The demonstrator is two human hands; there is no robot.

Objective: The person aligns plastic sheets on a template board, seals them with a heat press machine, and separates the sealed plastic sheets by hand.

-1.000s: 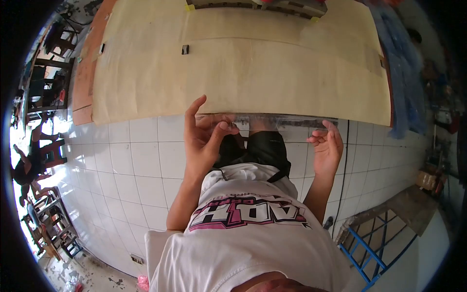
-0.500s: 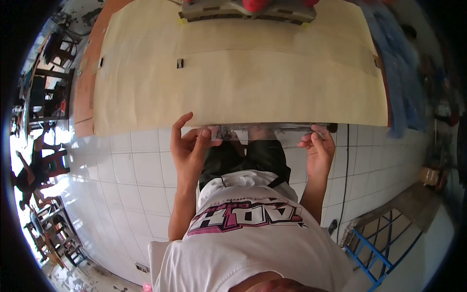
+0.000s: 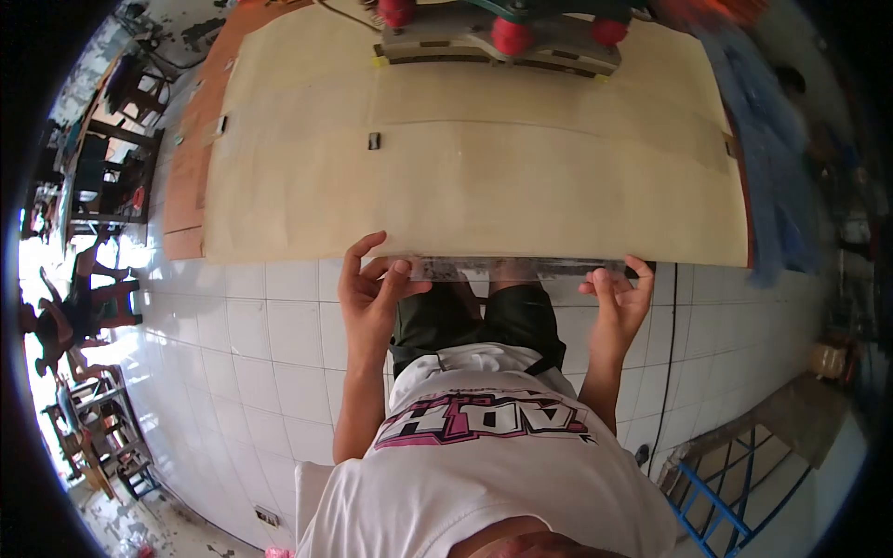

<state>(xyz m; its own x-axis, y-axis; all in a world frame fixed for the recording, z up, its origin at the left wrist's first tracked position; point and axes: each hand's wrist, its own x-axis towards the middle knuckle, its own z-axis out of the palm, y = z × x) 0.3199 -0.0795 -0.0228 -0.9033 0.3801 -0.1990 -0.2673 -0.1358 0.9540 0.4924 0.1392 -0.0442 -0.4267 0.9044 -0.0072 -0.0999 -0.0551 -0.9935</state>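
A long, clear plastic strip [image 3: 502, 270] with dark smudges stretches between my hands, along the near edge of the table. My left hand [image 3: 370, 296] pinches its left end between thumb and fingers, with the index finger raised toward the table top. At the other end, my right hand [image 3: 618, 305] grips the strip with thumb and fingertips. My legs show beneath and partly through the strip. Just beyond it lies the table's tan paper covering [image 3: 558, 200].
A machine base with red knobs [image 3: 511, 37] stands at the table's far side. A small dark block [image 3: 374, 141] lies on the paper. Blue sheeting [image 3: 772, 177] hangs at the right. A blue metal frame [image 3: 716, 502] is at lower right, and a person [image 3: 70, 307] sits far left.
The view has shifted, so the table and hands appear slightly lower and further right. The strip looks narrower, tilted more edge-on. Both hands keep their hold on it.
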